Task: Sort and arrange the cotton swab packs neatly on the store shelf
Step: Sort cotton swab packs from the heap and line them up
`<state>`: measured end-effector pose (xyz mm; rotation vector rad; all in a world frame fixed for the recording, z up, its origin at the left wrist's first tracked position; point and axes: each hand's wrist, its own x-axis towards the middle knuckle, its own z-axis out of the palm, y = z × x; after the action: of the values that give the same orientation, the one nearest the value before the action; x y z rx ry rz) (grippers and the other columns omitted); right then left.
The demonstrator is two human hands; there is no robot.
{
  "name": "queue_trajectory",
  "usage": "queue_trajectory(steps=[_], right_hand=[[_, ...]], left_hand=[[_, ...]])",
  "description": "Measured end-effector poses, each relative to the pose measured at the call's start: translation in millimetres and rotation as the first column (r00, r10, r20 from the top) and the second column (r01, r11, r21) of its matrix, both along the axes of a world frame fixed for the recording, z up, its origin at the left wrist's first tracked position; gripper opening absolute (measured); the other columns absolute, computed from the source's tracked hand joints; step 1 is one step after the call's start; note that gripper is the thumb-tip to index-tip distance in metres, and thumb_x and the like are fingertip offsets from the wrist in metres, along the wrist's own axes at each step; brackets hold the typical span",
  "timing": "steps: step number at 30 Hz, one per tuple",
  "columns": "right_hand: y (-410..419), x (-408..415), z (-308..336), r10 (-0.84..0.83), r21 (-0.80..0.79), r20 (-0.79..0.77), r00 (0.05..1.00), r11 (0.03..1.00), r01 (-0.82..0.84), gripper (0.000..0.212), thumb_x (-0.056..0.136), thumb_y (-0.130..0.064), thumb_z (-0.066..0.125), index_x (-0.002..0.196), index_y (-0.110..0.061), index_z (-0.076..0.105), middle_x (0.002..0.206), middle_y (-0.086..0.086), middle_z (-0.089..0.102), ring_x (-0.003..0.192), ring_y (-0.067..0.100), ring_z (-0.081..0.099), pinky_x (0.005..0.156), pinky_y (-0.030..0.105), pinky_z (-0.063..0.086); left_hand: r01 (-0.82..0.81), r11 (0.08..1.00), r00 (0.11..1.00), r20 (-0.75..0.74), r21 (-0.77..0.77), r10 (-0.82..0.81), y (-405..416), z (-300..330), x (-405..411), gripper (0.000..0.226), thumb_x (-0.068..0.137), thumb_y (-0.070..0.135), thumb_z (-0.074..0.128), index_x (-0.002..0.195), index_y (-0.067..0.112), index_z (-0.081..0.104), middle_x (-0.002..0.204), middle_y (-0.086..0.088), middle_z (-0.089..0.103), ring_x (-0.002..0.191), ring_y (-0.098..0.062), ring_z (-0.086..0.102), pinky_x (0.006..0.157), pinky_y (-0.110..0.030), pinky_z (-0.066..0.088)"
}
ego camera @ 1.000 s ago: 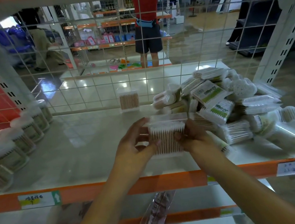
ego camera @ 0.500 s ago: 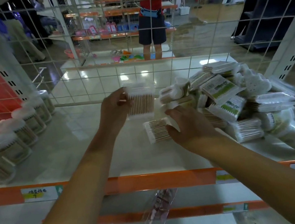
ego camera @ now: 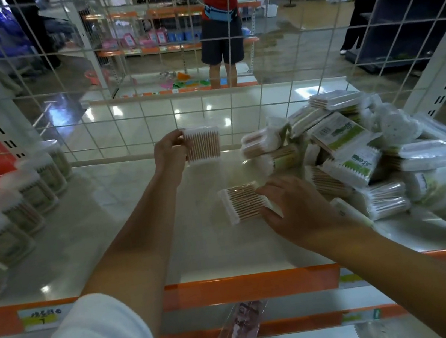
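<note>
My left hand (ego camera: 170, 156) holds a flat clear pack of wooden cotton swabs (ego camera: 203, 143) upright at the back of the white shelf (ego camera: 115, 229), close to the wire grid. My right hand (ego camera: 298, 207) lies with straight fingers on a second flat swab pack (ego camera: 242, 202) that rests on the shelf in front of the pile. A loose heap of swab packs (ego camera: 357, 155), some with green labels, fills the shelf's right side.
A row of round swab tubs (ego camera: 30, 193) lines the left side of the shelf. The white wire grid (ego camera: 207, 108) closes the back. An orange front rail (ego camera: 250, 286) carries price labels. A clear bag (ego camera: 238, 330) hangs below. A person stands in the aisle behind.
My left hand carried one pack from the front of the shelf to the back by the grid. My right hand went to the pile's edge and now rests on another flat pack.
</note>
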<state>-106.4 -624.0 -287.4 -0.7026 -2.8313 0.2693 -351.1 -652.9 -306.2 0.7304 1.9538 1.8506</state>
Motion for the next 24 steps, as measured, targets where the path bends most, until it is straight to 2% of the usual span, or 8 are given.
queue_trajectory(steps=[4,7,9,11,13,17,20,24], right_hand=[[4,6,-1,0.019,-0.086,-0.036,0.999,0.996,-0.022,0.035,0.089,-0.017,0.054,0.123,-0.007,0.057,0.114,0.011,0.059,0.109,0.027,0.052,0.090,0.029,0.034],[5,9,-3,0.002,-0.093,-0.080,0.997,0.996,-0.010,0.028,0.084,-0.011,0.058,0.110,-0.002,0.065,0.103,0.015,0.065,0.097,0.032,0.060,0.084,0.034,0.042],[6,9,-7,-0.009,-0.103,-0.114,0.993,0.995,-0.003,0.028,0.073,-0.012,0.059,0.096,0.000,0.069,0.088,0.016,0.068,0.081,0.034,0.065,0.071,0.039,0.050],[5,8,-8,-0.016,-0.120,-0.120,0.993,0.993,0.001,0.028,0.070,-0.013,0.059,0.093,0.000,0.069,0.085,0.016,0.068,0.076,0.034,0.066,0.067,0.040,0.052],[5,7,-8,-0.013,-0.115,-0.140,0.990,0.993,-0.003,0.027,0.072,-0.012,0.059,0.095,0.000,0.069,0.087,0.016,0.068,0.080,0.034,0.065,0.070,0.039,0.050],[5,6,-10,-0.004,-0.125,-0.164,0.986,0.992,-0.016,0.028,0.084,-0.009,0.061,0.111,-0.001,0.064,0.106,0.015,0.064,0.101,0.030,0.057,0.084,0.031,0.040],[3,6,-11,-0.003,-0.143,-0.158,0.987,0.989,-0.020,0.030,0.087,-0.012,0.058,0.116,-0.004,0.061,0.113,0.012,0.061,0.106,0.027,0.054,0.088,0.034,0.042],[1,8,-13,-0.015,-0.159,-0.143,0.990,0.987,-0.008,0.032,0.086,-0.012,0.058,0.117,-0.004,0.061,0.115,0.012,0.061,0.107,0.029,0.054,0.090,0.036,0.041]], left_hand=[[-0.083,0.970,0.970,-0.241,-0.230,0.026,8,-15,-5,0.027,0.092,0.004,0.050,0.118,0.006,0.056,0.112,-0.014,0.061,0.098,-0.025,0.060,0.078,-0.034,0.054],[-0.165,0.953,0.933,-0.353,-0.255,0.067,9,-21,-5,0.026,0.091,0.007,0.052,0.117,0.004,0.057,0.108,-0.013,0.062,0.095,-0.022,0.060,0.076,-0.028,0.050],[-0.190,0.947,0.924,-0.374,-0.261,0.082,9,-20,-5,0.026,0.091,0.008,0.054,0.117,0.004,0.057,0.106,-0.014,0.063,0.095,-0.024,0.061,0.079,-0.031,0.052],[-0.192,0.942,0.919,-0.387,-0.277,0.074,8,-20,-5,0.028,0.091,0.009,0.054,0.118,0.003,0.056,0.107,-0.015,0.063,0.096,-0.026,0.061,0.083,-0.034,0.052],[-0.195,0.937,0.915,-0.398,-0.289,0.068,8,-20,-4,0.029,0.090,0.009,0.055,0.118,0.004,0.056,0.106,-0.015,0.063,0.095,-0.025,0.060,0.082,-0.034,0.052],[-0.207,0.930,0.919,-0.385,-0.304,0.078,6,-20,-3,0.029,0.088,0.009,0.058,0.117,0.005,0.056,0.103,-0.013,0.063,0.092,-0.023,0.060,0.082,-0.035,0.053],[-0.212,0.924,0.927,-0.366,-0.319,0.086,4,-20,-2,0.029,0.086,0.010,0.061,0.114,0.005,0.057,0.102,-0.014,0.064,0.091,-0.025,0.061,0.082,-0.038,0.052],[-0.227,0.907,0.923,-0.374,-0.355,0.085,-2,-23,2,0.035,0.086,0.016,0.063,0.118,0.006,0.055,0.096,-0.006,0.058,0.090,-0.020,0.056,0.079,-0.029,0.045]])
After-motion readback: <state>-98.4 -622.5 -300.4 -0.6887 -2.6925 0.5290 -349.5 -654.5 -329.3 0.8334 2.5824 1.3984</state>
